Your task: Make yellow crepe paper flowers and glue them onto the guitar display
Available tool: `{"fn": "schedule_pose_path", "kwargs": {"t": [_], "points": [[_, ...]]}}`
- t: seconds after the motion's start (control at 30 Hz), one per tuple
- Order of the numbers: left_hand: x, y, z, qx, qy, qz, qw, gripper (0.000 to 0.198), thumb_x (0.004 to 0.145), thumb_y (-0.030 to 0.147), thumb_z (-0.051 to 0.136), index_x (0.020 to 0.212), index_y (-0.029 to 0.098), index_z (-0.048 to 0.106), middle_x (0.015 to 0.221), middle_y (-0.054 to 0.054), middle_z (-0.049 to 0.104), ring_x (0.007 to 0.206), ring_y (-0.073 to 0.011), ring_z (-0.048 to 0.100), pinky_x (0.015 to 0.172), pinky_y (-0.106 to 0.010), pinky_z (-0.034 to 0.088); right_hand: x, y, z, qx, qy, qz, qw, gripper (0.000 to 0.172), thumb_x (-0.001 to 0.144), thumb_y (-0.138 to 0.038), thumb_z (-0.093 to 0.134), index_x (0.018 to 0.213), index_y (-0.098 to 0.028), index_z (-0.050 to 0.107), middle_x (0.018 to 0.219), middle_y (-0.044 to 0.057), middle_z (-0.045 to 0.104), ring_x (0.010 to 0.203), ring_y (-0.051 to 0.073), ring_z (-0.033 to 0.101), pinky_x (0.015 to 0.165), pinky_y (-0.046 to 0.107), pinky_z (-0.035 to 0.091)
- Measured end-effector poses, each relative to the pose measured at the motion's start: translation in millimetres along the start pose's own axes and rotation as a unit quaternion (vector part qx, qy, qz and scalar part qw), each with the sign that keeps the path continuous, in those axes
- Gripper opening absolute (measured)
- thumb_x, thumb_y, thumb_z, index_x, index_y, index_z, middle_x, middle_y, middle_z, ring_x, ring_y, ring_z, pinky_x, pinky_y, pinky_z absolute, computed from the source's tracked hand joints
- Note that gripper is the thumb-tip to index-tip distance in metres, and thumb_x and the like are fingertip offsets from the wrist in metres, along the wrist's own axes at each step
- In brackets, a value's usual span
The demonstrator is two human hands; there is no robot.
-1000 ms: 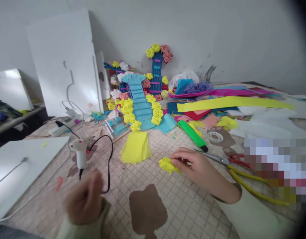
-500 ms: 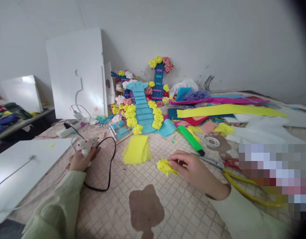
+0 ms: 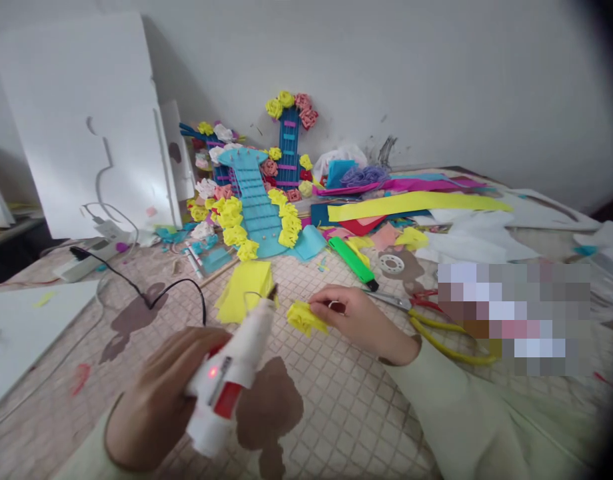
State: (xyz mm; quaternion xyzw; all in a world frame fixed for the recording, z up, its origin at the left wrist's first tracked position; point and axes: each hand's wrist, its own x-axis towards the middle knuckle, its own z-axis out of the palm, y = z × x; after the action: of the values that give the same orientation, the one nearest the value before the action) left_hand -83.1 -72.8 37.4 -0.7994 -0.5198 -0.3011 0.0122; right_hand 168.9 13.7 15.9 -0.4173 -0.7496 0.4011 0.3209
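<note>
My left hand (image 3: 159,390) is closed around a white and red hot glue gun (image 3: 236,373) with a small red light lit on its side. The gun's nozzle tilts up and away, a little left of the yellow paper flower (image 3: 304,317). That crumpled flower is pinched between the thumb and fingers of my right hand (image 3: 359,317), low over the tabletop. Behind the nozzle lies a stack of yellow crepe paper pieces (image 3: 241,283). Farther back leans a light blue guitar-shaped craft (image 3: 259,207), its lower sides lined with yellow flowers.
A green utility knife (image 3: 352,261), a white ring (image 3: 391,264) and yellow-handled scissors (image 3: 451,343) lie right of centre. Crepe paper strips (image 3: 416,204) spread behind them. On the left are a power strip (image 3: 84,260), a black cord (image 3: 179,283) and a white board (image 3: 36,340).
My left hand has lifted the glue gun off the left side and brought it nearer, towards the flower. The view has turned right; my right hand keeps its pinch on the flower.
</note>
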Motion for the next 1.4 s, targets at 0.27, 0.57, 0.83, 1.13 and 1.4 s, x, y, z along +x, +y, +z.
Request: {"fn": "schedule_pose_path", "kwargs": {"t": [0.27, 0.57, 0.83, 1.13, 1.4], "points": [[1.6, 13.8, 19.1, -0.037, -0.091, 0.086, 0.991, 0.016, 0.077, 0.02, 0.049, 0.093, 0.019, 0.051, 0.086, -0.007, 0.061, 0.079, -0.0208, 0.055, 0.072, -0.032, 0.043, -1.0, -1.0, -3.7, 0.009, -0.007, -0.013, 1.0, 0.017, 0.082, -0.022, 0.049, 0.083, -0.015, 0.065, 0.084, 0.004, 0.066, 0.076, 0.013, 0.059, 0.065, 0.024, 0.045], [-2.9, 11.4, 26.1, -0.029, -0.104, 0.076, 0.991, 0.013, 0.079, 0.018, 0.045, 0.091, 0.019, 0.051, 0.087, -0.006, 0.059, 0.08, -0.0193, 0.053, 0.072, -0.03, 0.042, -1.4, -5.5, -5.1, 0.006, -0.013, 0.004, 1.0, 0.018, 0.082, -0.02, 0.049, 0.082, -0.014, 0.065, 0.085, 0.005, 0.067, 0.077, 0.013, 0.059, 0.066, 0.025, 0.045], [-3.4, 10.8, 29.7, -0.012, -0.114, 0.078, 0.99, 0.009, 0.079, 0.016, 0.043, 0.084, 0.018, 0.05, 0.08, -0.005, 0.058, 0.072, -0.0183, 0.052, 0.064, -0.03, 0.043, -1.2, -4.9, -4.1, 0.005, -0.01, 0.003, 1.0, 0.017, 0.081, -0.018, 0.049, 0.081, -0.014, 0.066, 0.084, 0.004, 0.068, 0.075, 0.013, 0.059, 0.065, 0.024, 0.045], [-6.5, 11.4, 32.3, -0.021, -0.144, 0.049, 0.988, 0.008, 0.079, 0.013, 0.042, 0.081, 0.017, 0.049, 0.078, -0.005, 0.055, 0.071, -0.0179, 0.049, 0.064, -0.031, 0.041, -0.3, -1.4, -2.0, 0.014, 0.002, -0.005, 1.0, 0.016, 0.08, -0.018, 0.051, 0.082, -0.015, 0.067, 0.086, 0.004, 0.068, 0.077, 0.014, 0.06, 0.066, 0.024, 0.046], [-7.6, 10.0, 34.0, -0.024, -0.136, 0.048, 0.989, 0.012, 0.077, 0.012, 0.041, 0.08, 0.018, 0.051, 0.077, -0.005, 0.056, 0.071, -0.0178, 0.051, 0.065, -0.029, 0.043, -0.8, -0.1, -1.7, 0.013, -0.001, -0.014, 1.0, 0.016, 0.08, -0.018, 0.051, 0.082, -0.014, 0.067, 0.085, 0.004, 0.068, 0.076, 0.013, 0.06, 0.066, 0.024, 0.045]]}}
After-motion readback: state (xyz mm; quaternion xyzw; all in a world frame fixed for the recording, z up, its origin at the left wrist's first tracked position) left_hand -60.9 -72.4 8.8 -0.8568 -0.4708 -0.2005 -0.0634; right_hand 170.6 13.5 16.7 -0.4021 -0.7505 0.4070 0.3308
